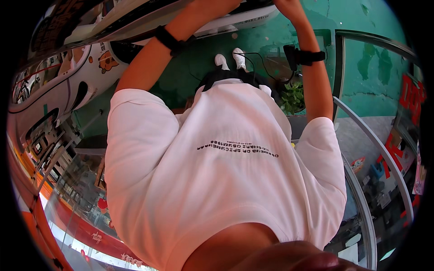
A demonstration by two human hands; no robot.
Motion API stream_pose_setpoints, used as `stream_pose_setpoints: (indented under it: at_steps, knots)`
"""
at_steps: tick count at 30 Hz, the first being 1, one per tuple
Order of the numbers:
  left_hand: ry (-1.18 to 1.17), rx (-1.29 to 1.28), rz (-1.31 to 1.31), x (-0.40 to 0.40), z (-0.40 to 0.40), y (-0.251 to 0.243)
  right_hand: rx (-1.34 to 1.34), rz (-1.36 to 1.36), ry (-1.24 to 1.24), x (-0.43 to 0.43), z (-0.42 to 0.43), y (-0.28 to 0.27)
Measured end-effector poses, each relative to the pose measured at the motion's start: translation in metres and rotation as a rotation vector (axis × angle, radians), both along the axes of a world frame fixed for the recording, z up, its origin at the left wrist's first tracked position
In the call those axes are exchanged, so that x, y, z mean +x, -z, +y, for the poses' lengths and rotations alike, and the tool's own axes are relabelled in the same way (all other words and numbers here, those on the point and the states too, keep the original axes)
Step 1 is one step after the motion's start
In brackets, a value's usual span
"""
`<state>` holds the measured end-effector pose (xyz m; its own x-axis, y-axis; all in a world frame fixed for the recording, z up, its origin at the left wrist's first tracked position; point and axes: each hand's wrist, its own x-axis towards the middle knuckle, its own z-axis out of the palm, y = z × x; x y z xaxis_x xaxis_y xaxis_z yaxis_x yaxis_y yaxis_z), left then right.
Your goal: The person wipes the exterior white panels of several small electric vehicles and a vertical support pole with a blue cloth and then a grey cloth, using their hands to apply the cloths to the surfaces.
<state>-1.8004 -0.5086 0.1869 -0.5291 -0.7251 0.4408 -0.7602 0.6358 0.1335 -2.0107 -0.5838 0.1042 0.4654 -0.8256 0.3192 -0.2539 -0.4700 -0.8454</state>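
Observation:
My left hand [222, 6] is at the top edge, beside the dark edge of a white vehicle's body panel [237, 20] that bears writing. Its fingers are cut off by the frame, so a grip cannot be told. My right hand [286, 7] is also mostly cut off at the top, to the right of that panel. A black strap [169, 39] circles my left forearm. Another strap, with a small black device [290, 57], sits on my right forearm, and a thin black cable [261, 59] hangs near it. My white T-shirt [230, 135] fills the middle.
On the left stands a white car [67, 78] with a cartoon bear sticker [107, 61]. A leafy green plant [292, 98] is beside my right side. A dark frame [339, 64] and a curved grey rail [379, 142] stand at right. My white shoes [239, 59] rest on green floor [278, 40].

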Motion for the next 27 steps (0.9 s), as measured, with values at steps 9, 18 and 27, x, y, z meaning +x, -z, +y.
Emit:
stream_pose_setpoints:
  at_steps: [9, 18, 27]
  knots:
    - [-0.261, -0.089, 0.017, 0.07, 0.057, -0.052, 0.113, -0.035, -0.198, 0.061, 0.029, -0.12]
    - [-0.444, 0.047, 0.123, 0.123, 0.101, -0.005, -0.328, 0.367, 0.2, 0.115, 0.054, -0.115]
    - [-0.457, 0.263, 0.37, 0.114, 0.133, 0.056, -0.336, 0.499, 0.145, 0.133, 0.083, -0.016]
